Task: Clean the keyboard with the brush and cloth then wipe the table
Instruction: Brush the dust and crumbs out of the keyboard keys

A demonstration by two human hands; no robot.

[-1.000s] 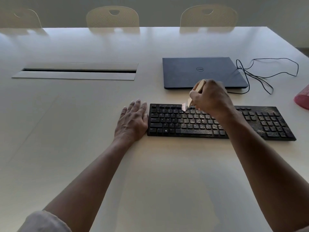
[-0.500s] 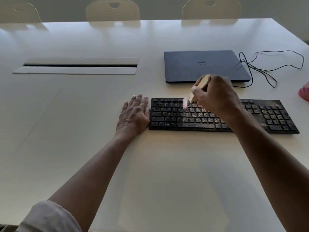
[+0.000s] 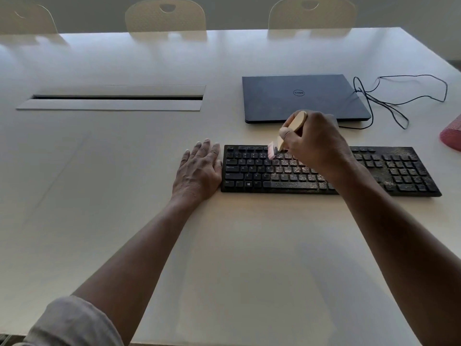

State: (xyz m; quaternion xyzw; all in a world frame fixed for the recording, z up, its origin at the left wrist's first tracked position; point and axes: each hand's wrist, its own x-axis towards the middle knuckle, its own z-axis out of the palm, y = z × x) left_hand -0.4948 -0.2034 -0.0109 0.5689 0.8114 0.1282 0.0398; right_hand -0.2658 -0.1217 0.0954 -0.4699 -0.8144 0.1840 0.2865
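Gripping a small tan wooden-handled brush (image 3: 294, 128), the right hand (image 3: 316, 143) sets its pale bristles on the upper key rows of the dusty black keyboard (image 3: 324, 171), which lies on the white table (image 3: 124, 196). Flat against the keyboard's left end, the left hand (image 3: 199, 171) rests with fingers straight. Behind the keyboard sits a closed dark blue laptop (image 3: 304, 96); a pink-red cloth (image 3: 452, 134) lies off the keyboard's right end.

Keyboard (image 3: 329, 171) on table (image 3: 124, 221), right of centre; left hand (image 3: 198, 169) flat on table against keyboard's left end; right hand (image 3: 314, 143) over its middle keys, brush (image 3: 287, 136) tip at upper rows; laptop (image 3: 304, 97) behind keyboard; cable (image 3: 399, 103) right of laptop; possibly cloth (image 3: 452, 134) at right edge.
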